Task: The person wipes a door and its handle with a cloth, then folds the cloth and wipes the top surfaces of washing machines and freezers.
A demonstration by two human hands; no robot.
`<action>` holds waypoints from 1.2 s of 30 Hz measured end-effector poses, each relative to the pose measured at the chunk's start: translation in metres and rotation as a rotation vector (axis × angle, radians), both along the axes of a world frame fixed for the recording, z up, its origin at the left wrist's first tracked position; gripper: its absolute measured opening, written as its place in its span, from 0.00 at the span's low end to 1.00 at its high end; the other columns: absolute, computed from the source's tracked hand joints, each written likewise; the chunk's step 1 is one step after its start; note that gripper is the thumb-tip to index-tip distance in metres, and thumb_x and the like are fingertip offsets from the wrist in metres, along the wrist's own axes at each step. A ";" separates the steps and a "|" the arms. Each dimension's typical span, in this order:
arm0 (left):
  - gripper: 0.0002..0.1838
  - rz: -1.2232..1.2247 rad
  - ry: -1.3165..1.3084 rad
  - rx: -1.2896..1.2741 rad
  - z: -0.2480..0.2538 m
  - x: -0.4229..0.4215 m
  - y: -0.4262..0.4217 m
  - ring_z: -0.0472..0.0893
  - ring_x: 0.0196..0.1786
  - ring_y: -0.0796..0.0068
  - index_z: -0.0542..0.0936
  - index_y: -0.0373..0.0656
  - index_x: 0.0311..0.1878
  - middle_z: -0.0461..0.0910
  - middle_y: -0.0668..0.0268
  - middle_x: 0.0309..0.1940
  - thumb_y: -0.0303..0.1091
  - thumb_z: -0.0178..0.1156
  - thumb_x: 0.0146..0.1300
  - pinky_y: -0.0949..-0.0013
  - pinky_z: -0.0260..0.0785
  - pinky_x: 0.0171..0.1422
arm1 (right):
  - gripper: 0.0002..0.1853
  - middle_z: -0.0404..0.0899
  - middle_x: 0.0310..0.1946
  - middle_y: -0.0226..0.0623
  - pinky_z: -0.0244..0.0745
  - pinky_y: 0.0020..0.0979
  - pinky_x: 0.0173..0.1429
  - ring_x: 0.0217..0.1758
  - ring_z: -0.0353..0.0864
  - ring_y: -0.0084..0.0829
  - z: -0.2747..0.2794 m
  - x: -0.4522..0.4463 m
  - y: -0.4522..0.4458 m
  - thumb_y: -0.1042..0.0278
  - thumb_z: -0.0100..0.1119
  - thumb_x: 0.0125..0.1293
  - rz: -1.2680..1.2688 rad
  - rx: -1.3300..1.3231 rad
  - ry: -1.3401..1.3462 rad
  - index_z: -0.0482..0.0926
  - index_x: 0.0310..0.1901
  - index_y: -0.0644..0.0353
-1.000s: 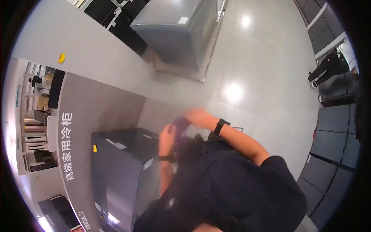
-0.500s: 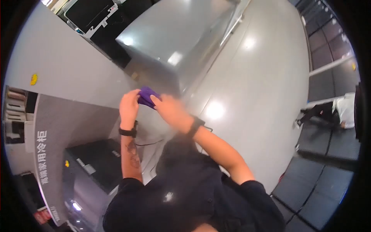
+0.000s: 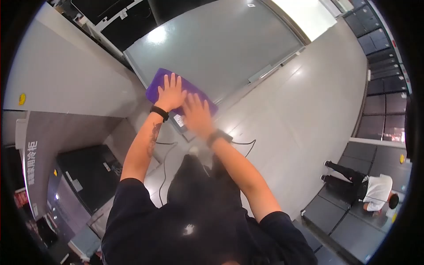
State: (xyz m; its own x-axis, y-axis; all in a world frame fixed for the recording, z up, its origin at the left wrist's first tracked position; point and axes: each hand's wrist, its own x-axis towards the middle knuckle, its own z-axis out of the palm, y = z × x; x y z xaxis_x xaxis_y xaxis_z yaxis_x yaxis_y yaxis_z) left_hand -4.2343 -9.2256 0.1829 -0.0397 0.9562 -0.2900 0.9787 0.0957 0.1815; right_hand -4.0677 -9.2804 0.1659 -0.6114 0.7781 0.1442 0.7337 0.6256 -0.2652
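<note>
A purple cloth (image 3: pixel 191 86) lies spread out at the near corner of a large grey appliance surface (image 3: pixel 216 48). My left hand (image 3: pixel 171 93) is flat on the cloth with its fingers spread. Beside it, my right hand (image 3: pixel 197 115), somewhat blurred, has its fingers stretched out over the cloth's lower right part. Whether that palm presses on the cloth I cannot tell. Below the cloth, a white label (image 3: pixel 179 120) shows on the appliance's near side. Each wrist wears a black band.
A tall grey panel (image 3: pixel 75 66) with a yellow sticker (image 3: pixel 22 99) stands at left, above a black-topped appliance (image 3: pixel 88 174). A thin cable (image 3: pixel 163 176) lies on the pale floor (image 3: pixel 282 128). At right, a person in a white shirt (image 3: pixel 379 192) bends over dark cabinets (image 3: pixel 322 198).
The purple cloth, bunched between both hands before, is now opened out on the grey surface. My hands went from gripping it to lying flat, fingers spread. The view has shifted.
</note>
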 end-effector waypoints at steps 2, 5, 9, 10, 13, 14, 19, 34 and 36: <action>0.39 0.040 0.003 -0.004 -0.001 0.007 -0.006 0.36 0.80 0.45 0.51 0.43 0.77 0.40 0.54 0.79 0.52 0.47 0.68 0.28 0.41 0.74 | 0.33 0.56 0.74 0.47 0.46 0.59 0.75 0.79 0.47 0.46 -0.001 0.012 0.001 0.48 0.53 0.66 0.056 -0.028 0.036 0.66 0.70 0.52; 0.40 0.114 0.035 0.087 -0.001 0.016 -0.017 0.38 0.81 0.50 0.52 0.43 0.77 0.42 0.58 0.80 0.53 0.47 0.68 0.26 0.41 0.72 | 0.34 0.52 0.76 0.45 0.41 0.57 0.77 0.80 0.44 0.43 0.000 0.026 0.006 0.45 0.51 0.68 0.171 -0.090 0.053 0.63 0.72 0.51; 0.41 0.590 0.147 0.144 -0.015 0.064 -0.033 0.36 0.80 0.44 0.51 0.43 0.77 0.41 0.53 0.79 0.55 0.47 0.67 0.26 0.42 0.72 | 0.34 0.51 0.76 0.42 0.40 0.54 0.78 0.81 0.42 0.42 -0.005 0.054 0.033 0.46 0.49 0.69 0.346 -0.130 0.041 0.61 0.73 0.50; 0.42 0.662 0.100 0.120 -0.017 0.070 -0.031 0.35 0.79 0.40 0.50 0.43 0.77 0.39 0.50 0.79 0.57 0.48 0.67 0.26 0.41 0.72 | 0.33 0.51 0.77 0.41 0.40 0.53 0.78 0.81 0.41 0.41 0.002 0.062 0.042 0.47 0.50 0.69 0.402 -0.142 -0.027 0.62 0.72 0.49; 0.44 0.751 0.031 0.026 -0.014 0.091 -0.013 0.31 0.78 0.34 0.46 0.43 0.78 0.35 0.49 0.79 0.60 0.45 0.67 0.24 0.36 0.72 | 0.30 0.50 0.77 0.42 0.44 0.51 0.77 0.81 0.44 0.41 0.007 0.093 0.073 0.48 0.41 0.74 0.490 -0.091 -0.054 0.61 0.73 0.51; 0.45 0.763 0.020 0.004 -0.012 0.100 -0.007 0.30 0.78 0.33 0.46 0.43 0.78 0.34 0.49 0.79 0.60 0.44 0.67 0.25 0.36 0.72 | 0.29 0.50 0.77 0.41 0.45 0.51 0.77 0.81 0.44 0.41 -0.001 0.098 0.079 0.48 0.42 0.74 0.470 -0.059 -0.035 0.62 0.73 0.51; 0.46 0.711 0.013 0.004 -0.017 0.154 0.056 0.29 0.77 0.30 0.44 0.45 0.78 0.32 0.48 0.79 0.62 0.45 0.67 0.20 0.35 0.69 | 0.30 0.55 0.75 0.41 0.49 0.52 0.76 0.79 0.48 0.42 -0.004 0.159 0.141 0.52 0.52 0.69 0.467 -0.061 0.023 0.65 0.71 0.49; 0.44 0.474 -0.024 0.004 -0.007 0.328 0.325 0.27 0.78 0.34 0.47 0.45 0.78 0.33 0.51 0.80 0.61 0.44 0.67 0.21 0.32 0.70 | 0.30 0.61 0.71 0.47 0.58 0.49 0.72 0.75 0.57 0.47 0.007 0.342 0.390 0.54 0.57 0.65 0.410 -0.062 0.066 0.68 0.68 0.52; 0.44 0.428 -0.023 0.016 -0.005 0.346 0.373 0.27 0.78 0.35 0.48 0.45 0.78 0.34 0.51 0.80 0.61 0.45 0.67 0.22 0.32 0.71 | 0.29 0.61 0.71 0.48 0.58 0.50 0.72 0.75 0.57 0.48 0.009 0.355 0.433 0.55 0.56 0.66 0.366 -0.042 0.039 0.68 0.68 0.52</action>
State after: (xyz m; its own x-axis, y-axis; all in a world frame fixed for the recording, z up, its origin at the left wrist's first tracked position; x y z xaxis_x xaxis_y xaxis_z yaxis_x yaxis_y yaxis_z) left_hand -3.8882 -8.8529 0.1778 -0.4274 0.8594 -0.2805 0.8471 0.4891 0.2079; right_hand -3.7124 -8.8473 0.1749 -0.8449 0.5147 0.1455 0.4522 0.8327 -0.3196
